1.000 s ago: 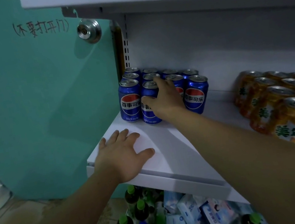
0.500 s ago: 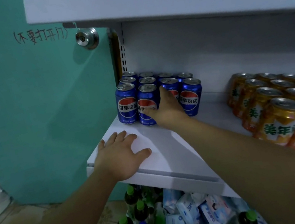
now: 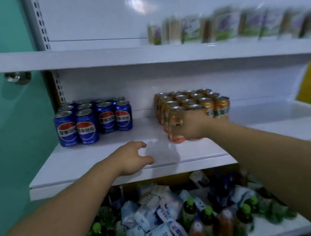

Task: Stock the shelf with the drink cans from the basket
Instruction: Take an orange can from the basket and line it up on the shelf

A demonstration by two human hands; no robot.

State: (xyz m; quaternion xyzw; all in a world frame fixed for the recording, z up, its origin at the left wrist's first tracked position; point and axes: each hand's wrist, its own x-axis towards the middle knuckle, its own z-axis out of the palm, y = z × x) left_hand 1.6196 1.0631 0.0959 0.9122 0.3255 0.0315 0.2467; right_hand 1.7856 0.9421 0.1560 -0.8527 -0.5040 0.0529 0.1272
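The left grip lies on the near lip of the shelf. Its fingers are loosely curled and hold nothing, and a heap of bottles and packets sits on the level below. Farther in and to the right, the right grip is wrapped round an orange can. The back of the hand faces the camera and the fingertips show across the can's left face. Blur softens the outline, but the hold looks firm.

The can stands upright, long axis vertical, at the near-left corner of the orange cans. Its base seems slightly nearer than the rest of that row. The right arm comes in from the near right, so the can lies on the far-left side of the palm, and the block it belongs to is touching or just beside it, far and right.

By my reading, the next move is a short push away from the person to bring the can flush with its row. The right grip is already on it, while the left is well apart on the near left.

Bare shelf lies to the left, up to the blue cans at the far-left end. No basket is in view.
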